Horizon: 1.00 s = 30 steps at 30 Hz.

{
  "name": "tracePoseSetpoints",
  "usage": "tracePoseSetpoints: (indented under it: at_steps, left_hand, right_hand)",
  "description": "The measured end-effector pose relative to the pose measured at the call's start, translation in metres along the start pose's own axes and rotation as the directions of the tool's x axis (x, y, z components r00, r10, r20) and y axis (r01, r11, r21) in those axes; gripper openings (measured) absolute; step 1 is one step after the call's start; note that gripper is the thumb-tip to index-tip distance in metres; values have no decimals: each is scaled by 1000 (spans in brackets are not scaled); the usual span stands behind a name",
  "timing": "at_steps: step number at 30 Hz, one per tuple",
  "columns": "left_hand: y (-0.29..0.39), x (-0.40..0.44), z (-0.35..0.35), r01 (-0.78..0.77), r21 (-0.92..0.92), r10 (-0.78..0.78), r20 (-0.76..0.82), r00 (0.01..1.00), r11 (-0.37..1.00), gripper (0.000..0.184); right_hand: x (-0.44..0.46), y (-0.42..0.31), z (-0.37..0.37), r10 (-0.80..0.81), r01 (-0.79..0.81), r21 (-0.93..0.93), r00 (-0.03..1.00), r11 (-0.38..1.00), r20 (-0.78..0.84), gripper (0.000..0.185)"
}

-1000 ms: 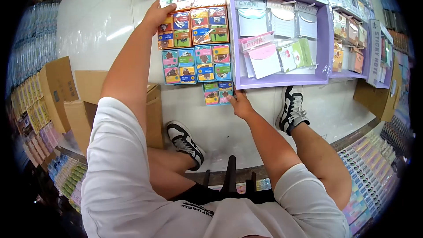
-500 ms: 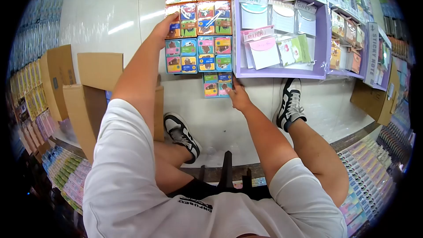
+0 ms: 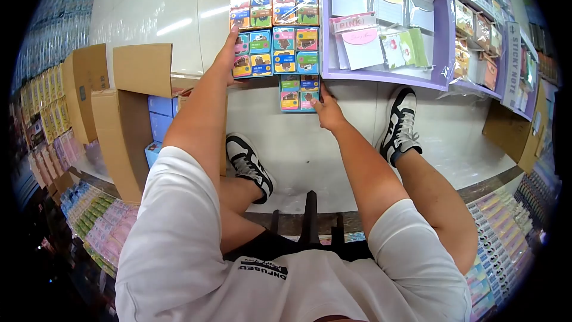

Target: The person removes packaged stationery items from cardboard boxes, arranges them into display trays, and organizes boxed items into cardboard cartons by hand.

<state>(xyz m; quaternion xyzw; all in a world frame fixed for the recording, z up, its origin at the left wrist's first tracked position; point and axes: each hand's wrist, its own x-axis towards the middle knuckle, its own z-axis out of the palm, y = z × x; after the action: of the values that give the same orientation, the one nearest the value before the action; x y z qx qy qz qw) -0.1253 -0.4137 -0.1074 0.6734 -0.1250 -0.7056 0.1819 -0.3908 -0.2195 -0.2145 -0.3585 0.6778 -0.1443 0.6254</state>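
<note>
Hands apart. Left hand (image 3: 226,62) touches the left edge of the pack rows (image 3: 275,19); right hand (image 3: 329,113) has its thumb at the right edge of the lone pack (image 3: 300,93), just nearside of the rows. Cannot tell whether either hand grips.

You wear a white short-sleeved shirt (image 3: 333,286), bottom of frame; dark lettering (image 3: 263,269) on its chest, "ONFUSED" legible; black shorts (image 3: 253,249); black-and-white sneakers (image 3: 247,170), left and right of centre; dark sock (image 3: 407,156) above the right one.
</note>
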Motion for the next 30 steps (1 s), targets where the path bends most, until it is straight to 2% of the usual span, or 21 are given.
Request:
tracePoseSetpoints:
  at_steps: [1, 4, 8, 14, 18, 19, 22, 23, 27, 30]
  left_hand:
    - [-2, 8, -6, 26, -6, -26, -33, 999, 1000, 87]
    - [-5, 18, -18, 42, 36, -38, -86, 996, 998, 84]
    - [-11, 24, -17, -39, 28, 43, -167, 985, 999, 78]
    - [-14, 22, -11, -55, -53, 39, -270, 962, 997, 69]
    - [-24, 39, -19, -105, -147, 49, -343, 938, 984, 68]
    - [-28, 45, -16, -140, -238, 28, -421, 907, 961, 69]
    - [-47, 48, 8, -367, -388, 132, -514, 848, 846, 75]
    - [-50, 44, 18, -328, -426, 21, -582, 813, 843, 80]
    - [-78, 46, 34, -297, -562, -14, -482, 876, 772, 78]
    - [-105, 70, 35, -327, -656, 76, -381, 922, 681, 70]
  right_hand:
    - [0, 0, -1, 0, 0, -4, 1000, 1000, 0, 73]
    - [-3, -4, -2, 3, -2, -17, 1000, 1000, 9, 73]
    - [-8, -9, -2, -1, 1, -64, 1000, 998, 1, 73]
    - [6, 12, 4, -31, 29, -108, 999, 994, -13, 73]
    - [1, 5, 2, -27, 26, -99, 1000, 995, -13, 73]
    - [5, 11, 3, -53, 52, -96, 999, 994, -12, 73]
    - [12, 20, 6, -47, 48, -51, 999, 998, 12, 73]
    - [11, 18, 5, -30, 31, -34, 999, 999, 14, 73]
    - [8, 11, 2, -72, 70, -98, 997, 993, -19, 71]
    - [2, 4, 0, -85, 85, -15, 996, 996, -15, 69]
